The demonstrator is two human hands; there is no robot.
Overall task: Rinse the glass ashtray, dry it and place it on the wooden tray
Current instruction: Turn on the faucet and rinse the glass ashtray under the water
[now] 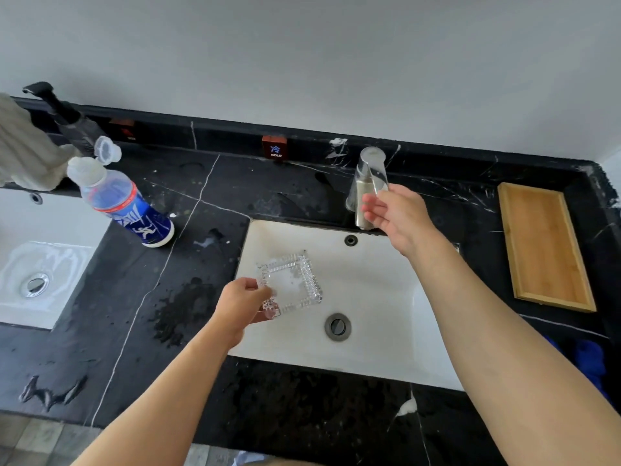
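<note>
A square cut-glass ashtray (291,284) with suds inside hangs over the left part of the white sink (376,331). My left hand (240,304) pinches it by its near-left corner. My right hand (398,211) is on the lever of the metal faucet (366,183) behind the basin, fingers around the handle. No water stream shows. An empty wooden tray (544,243) lies on the black counter at the right.
A blue bottle (124,203) with its flip cap open stands on the black marble counter (141,280) to the left. A second sink (37,264) is at far left, a pale cloth (23,146) above it. A blue cloth (588,361) lies near the right edge.
</note>
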